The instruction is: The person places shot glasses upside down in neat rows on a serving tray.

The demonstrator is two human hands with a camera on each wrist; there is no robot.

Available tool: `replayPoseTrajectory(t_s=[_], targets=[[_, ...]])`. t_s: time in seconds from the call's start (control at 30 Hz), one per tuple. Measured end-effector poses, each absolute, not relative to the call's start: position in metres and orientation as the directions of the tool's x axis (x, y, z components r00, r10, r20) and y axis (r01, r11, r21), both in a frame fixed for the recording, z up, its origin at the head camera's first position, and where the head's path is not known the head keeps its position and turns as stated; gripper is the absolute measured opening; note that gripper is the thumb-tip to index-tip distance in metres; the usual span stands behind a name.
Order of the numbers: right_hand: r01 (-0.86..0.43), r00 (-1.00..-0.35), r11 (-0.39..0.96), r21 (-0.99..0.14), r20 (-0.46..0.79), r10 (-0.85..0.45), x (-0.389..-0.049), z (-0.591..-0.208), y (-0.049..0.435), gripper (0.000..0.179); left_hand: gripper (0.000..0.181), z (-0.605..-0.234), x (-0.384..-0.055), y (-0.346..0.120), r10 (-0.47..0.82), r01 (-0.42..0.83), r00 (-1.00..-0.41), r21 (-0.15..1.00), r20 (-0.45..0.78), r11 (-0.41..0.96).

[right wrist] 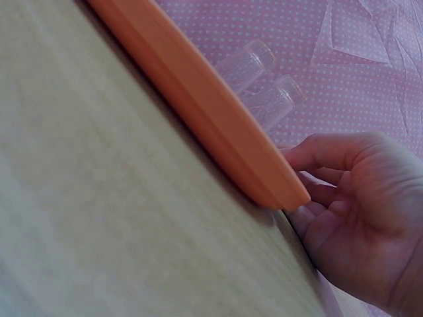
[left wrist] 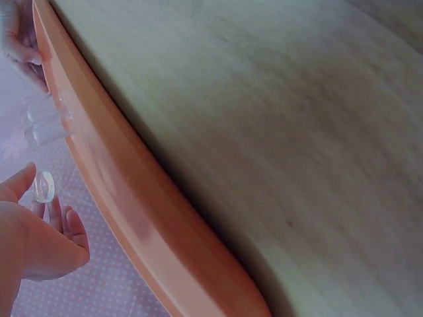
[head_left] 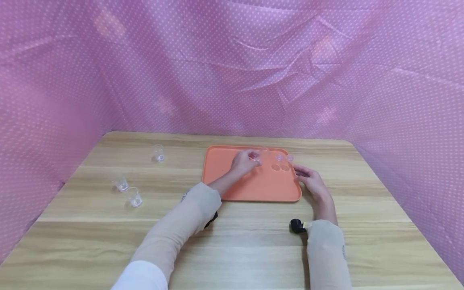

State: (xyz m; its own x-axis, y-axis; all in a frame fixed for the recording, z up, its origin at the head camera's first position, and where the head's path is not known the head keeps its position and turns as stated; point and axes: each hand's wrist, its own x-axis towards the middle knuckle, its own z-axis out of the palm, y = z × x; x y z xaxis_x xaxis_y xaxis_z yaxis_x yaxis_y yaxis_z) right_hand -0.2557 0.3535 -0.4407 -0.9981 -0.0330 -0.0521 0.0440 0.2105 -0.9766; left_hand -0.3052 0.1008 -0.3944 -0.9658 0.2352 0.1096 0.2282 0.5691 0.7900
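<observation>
My left hand (head_left: 245, 162) reaches over the orange tray (head_left: 253, 189) and pinches a small clear plastic cup (left wrist: 45, 187) between thumb and fingers. Two more clear cups (head_left: 285, 167) stand on the tray's right side and look upside down, their wide rims on the tray. In the left wrist view, the cups (left wrist: 47, 124) show beyond the held one. My right hand (head_left: 313, 183) is at the tray's right edge, its loosely bent fingers touching the rim (right wrist: 291, 188). Its exact fingertip contact is partly hidden.
Several clear cups are on the wooden table left of the tray: one at the back (head_left: 158, 155), a tilted-looking one (head_left: 122, 185), and a nearer one (head_left: 135, 199). Pink dotted cloth (head_left: 232, 72) hangs behind the table and along both sides.
</observation>
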Motion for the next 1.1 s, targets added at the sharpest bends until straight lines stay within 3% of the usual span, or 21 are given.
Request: replayPoseTrajectory(t_s=[0.53,1.1], targets=[[0.074,-0.996,0.211,-0.975,-0.081,-0.027,-0.253,-0.437,0.353,0.047,0.028,-0.403,-0.314,0.098,0.168,0.22,-0.973,0.849,0.157,0.48],[0.044,-0.998,0.232,-0.972,-0.051,-0.023,-0.255,-0.439,0.353,0.046,0.027,-0.412,-0.319,0.118,0.051,0.213,-0.977,0.968,0.208,0.136]])
